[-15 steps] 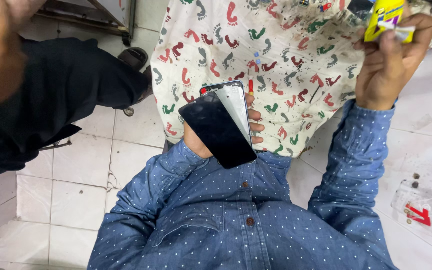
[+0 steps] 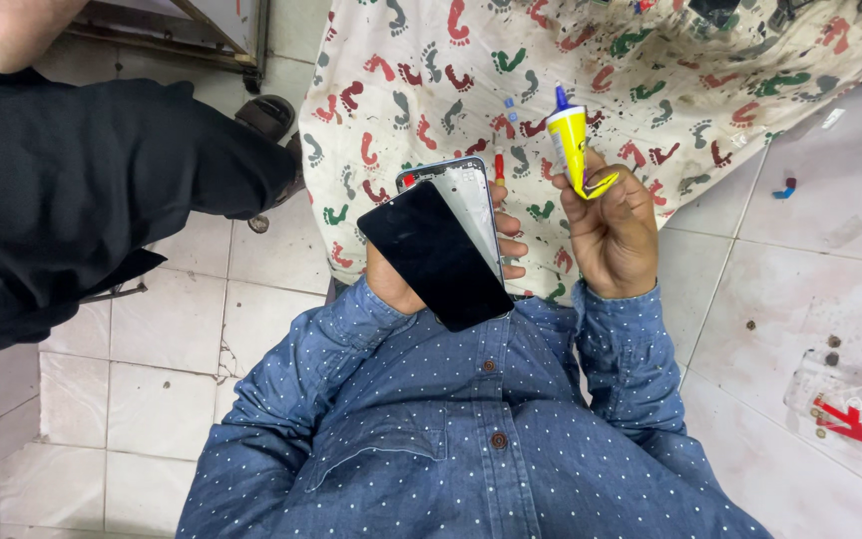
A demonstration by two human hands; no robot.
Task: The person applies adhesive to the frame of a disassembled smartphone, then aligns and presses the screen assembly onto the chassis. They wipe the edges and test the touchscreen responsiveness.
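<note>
Fingers of the left hand (image 2: 401, 279) clasp a phone frame (image 2: 471, 200) and black screen (image 2: 436, 255) — right hand (image 2: 616, 230) pinches a yellow glue tube (image 2: 571, 140) just beside.

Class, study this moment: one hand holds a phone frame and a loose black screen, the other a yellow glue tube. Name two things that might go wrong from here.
1. The black screen panel lies skewed across the phone frame, gripped only by the left hand; it might slip and fall to the tiled floor.
2. The yellow glue tube in the right hand seems uncapped, tip up; glue could ooze onto fingers or the patterned cloth.
</note>
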